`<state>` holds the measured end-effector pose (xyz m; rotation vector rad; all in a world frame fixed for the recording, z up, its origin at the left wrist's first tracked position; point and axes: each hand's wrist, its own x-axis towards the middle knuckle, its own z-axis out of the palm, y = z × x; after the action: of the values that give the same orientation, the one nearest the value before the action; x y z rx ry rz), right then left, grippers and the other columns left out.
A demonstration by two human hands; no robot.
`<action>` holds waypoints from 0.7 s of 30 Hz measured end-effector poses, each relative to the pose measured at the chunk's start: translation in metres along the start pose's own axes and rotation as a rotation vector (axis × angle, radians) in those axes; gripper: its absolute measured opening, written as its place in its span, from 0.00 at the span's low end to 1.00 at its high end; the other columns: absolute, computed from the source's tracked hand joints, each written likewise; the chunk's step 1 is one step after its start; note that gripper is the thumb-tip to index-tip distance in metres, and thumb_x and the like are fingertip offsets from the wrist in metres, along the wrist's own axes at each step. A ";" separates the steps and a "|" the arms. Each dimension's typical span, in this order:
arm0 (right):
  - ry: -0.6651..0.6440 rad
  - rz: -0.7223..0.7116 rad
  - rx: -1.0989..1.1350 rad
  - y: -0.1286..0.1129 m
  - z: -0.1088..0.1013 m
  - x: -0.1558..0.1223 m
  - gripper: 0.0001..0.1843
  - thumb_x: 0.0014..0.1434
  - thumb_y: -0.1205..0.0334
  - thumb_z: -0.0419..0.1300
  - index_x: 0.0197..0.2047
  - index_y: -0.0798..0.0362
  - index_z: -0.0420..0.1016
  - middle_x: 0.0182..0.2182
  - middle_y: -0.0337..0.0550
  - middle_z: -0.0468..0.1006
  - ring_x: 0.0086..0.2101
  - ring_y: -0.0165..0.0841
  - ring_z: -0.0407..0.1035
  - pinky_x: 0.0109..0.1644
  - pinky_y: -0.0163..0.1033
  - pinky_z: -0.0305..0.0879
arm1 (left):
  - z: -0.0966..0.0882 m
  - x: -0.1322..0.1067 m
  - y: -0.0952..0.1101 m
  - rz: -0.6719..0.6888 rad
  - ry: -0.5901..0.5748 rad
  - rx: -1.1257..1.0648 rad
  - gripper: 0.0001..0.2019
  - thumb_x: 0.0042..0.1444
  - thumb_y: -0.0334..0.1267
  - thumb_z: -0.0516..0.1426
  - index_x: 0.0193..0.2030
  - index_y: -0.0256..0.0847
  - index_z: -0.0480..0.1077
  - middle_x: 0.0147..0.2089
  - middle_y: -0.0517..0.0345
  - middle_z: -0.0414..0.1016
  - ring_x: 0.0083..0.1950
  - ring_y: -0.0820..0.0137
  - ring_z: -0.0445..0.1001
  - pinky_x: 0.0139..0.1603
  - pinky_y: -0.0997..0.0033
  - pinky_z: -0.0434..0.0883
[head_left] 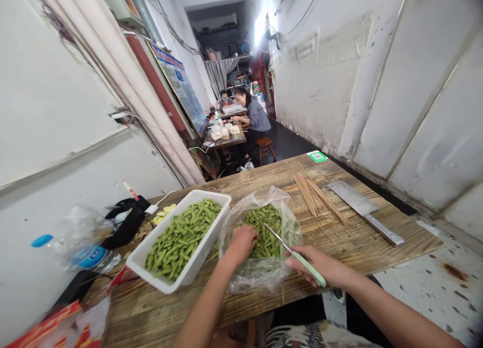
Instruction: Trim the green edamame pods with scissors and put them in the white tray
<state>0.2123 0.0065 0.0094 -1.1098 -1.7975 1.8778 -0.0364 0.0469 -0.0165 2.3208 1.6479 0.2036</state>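
My right hand [319, 263] is closed around the pale green handles of a pair of scissors [307, 268], whose metal blades point up and left over an open clear plastic bag [236, 277]. Green edamame pods [269, 222] fill the bag, along with small trimmed bits. My left hand [243, 243] reaches into it from the left, fingers curled at the pods; whatever is between the fingertips is hidden. Left of the bag, a white plastic tub [169, 286] holds more edamame pods [184, 234].
Thin wooden skewers [315, 194] and a cleaver [354, 199] lie to the right on the wooden table [151, 318]. A water bottle [94, 257] lies at far left. Beyond the table, a person in a striped shirt [258, 116] sits at another table [226, 139], with another person [225, 102] behind.
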 end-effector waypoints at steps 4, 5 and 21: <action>0.047 -0.110 -0.186 -0.011 -0.001 -0.004 0.24 0.53 0.42 0.57 0.37 0.57 0.69 0.21 0.34 0.64 0.22 0.27 0.59 0.24 0.30 0.58 | 0.002 -0.009 0.005 -0.098 0.153 -0.411 0.06 0.50 0.35 0.56 0.32 0.38 0.74 0.32 0.54 0.76 0.35 0.66 0.71 0.40 0.69 0.65; 0.057 -0.135 -0.222 -0.014 -0.001 -0.004 0.23 0.53 0.42 0.57 0.36 0.57 0.70 0.22 0.36 0.67 0.24 0.28 0.61 0.27 0.31 0.60 | 0.002 -0.013 0.008 -0.125 0.173 -0.545 0.07 0.50 0.37 0.57 0.33 0.38 0.75 0.31 0.54 0.76 0.34 0.67 0.71 0.38 0.70 0.65; -0.039 -0.161 -0.212 -0.017 -0.002 -0.003 0.22 0.52 0.44 0.59 0.36 0.58 0.72 0.21 0.34 0.65 0.23 0.26 0.59 0.26 0.29 0.57 | -0.002 -0.031 0.038 -0.282 0.245 -1.258 0.12 0.46 0.44 0.61 0.27 0.35 0.72 0.22 0.62 0.64 0.26 0.77 0.58 0.28 0.76 0.56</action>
<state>0.2110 0.0082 0.0264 -0.9679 -2.0792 1.6587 -0.0131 0.0069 -0.0012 1.1249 1.2734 1.1058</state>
